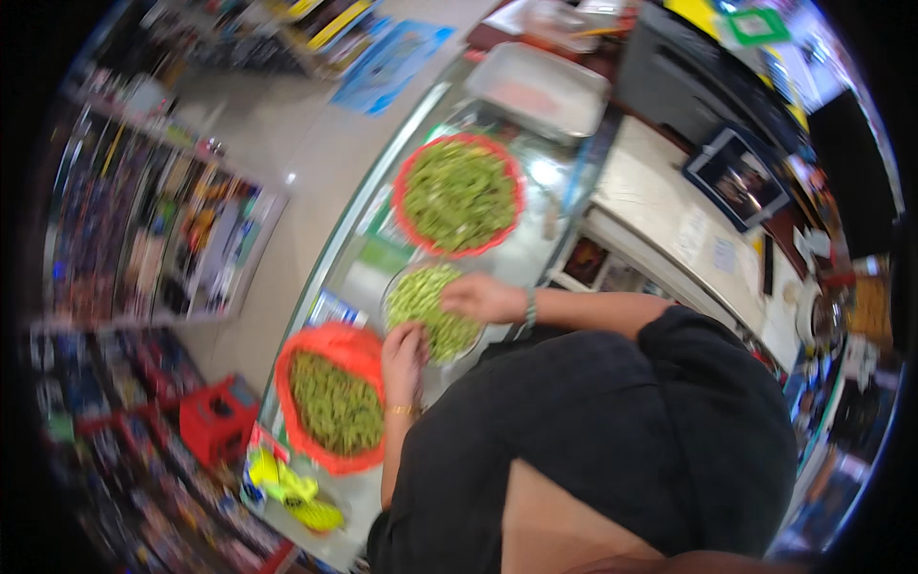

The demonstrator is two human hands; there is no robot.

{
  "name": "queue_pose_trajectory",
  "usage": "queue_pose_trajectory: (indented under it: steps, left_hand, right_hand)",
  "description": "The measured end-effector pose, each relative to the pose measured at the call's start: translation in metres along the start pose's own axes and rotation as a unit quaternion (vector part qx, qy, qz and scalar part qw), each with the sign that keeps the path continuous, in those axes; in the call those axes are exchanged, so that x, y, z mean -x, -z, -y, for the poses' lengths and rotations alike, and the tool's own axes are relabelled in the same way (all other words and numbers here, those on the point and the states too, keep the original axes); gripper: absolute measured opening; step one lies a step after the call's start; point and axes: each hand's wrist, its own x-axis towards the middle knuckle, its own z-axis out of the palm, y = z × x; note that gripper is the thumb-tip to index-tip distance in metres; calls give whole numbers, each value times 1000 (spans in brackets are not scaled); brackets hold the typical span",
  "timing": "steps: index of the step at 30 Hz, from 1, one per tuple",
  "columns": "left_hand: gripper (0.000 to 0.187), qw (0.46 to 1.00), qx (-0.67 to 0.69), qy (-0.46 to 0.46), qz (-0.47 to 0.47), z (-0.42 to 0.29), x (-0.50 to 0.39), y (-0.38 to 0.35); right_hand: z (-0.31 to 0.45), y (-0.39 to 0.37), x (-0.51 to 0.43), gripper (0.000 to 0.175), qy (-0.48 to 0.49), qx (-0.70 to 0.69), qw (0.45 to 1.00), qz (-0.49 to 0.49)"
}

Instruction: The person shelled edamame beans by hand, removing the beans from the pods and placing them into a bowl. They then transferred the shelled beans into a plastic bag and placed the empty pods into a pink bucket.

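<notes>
My left hand (405,359), a gold bracelet at its wrist, has its fingers curled at the near left rim of a clear bowl (386,305). Pale green shelled beans (423,290) fill that bowl. Over its right side is my right hand (488,298), fingertips bunched together and a beaded bracelet on the wrist. Blur hides whether either hand pinches something. Beside my left forearm, an open red plastic bag (287,394) holds many green bean pods (337,405). Beyond the bowl stands a red basin (399,204) heaped with green pods or hulls (459,194).
Everything stands on a glass counter (358,280). A translucent plastic tray (538,90) lies at its far end, a yellow-green toy (294,495) at the near left. To the right are a white desktop (645,172) and a tablet (739,179); stocked shelves (150,229) stand left.
</notes>
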Motion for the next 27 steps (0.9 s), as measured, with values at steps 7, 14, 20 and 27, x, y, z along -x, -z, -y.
queue_pose_trajectory:
  steps: [7, 14, 20, 27]
  left_hand:
    - [18, 920, -325, -217, -15, 2, -2, -5]
    - [19, 891, -389, -233, -21, -11, 24, 4]
    - [16, 932, -250, -191, -180, -9, 57, 37]
    - [13, 647, -579, -281, -409, -37, 58, 131]
  right_hand:
    - [4, 9, 0, 11, -48, -42, 997, -42]
    - [-1, 52, -30, 37, 52, 234, 949, -205]
    - [19, 53, -30, 37, 13, 283, 943, -174]
    - [25, 29, -22, 38, 71, 265, 955, -114]
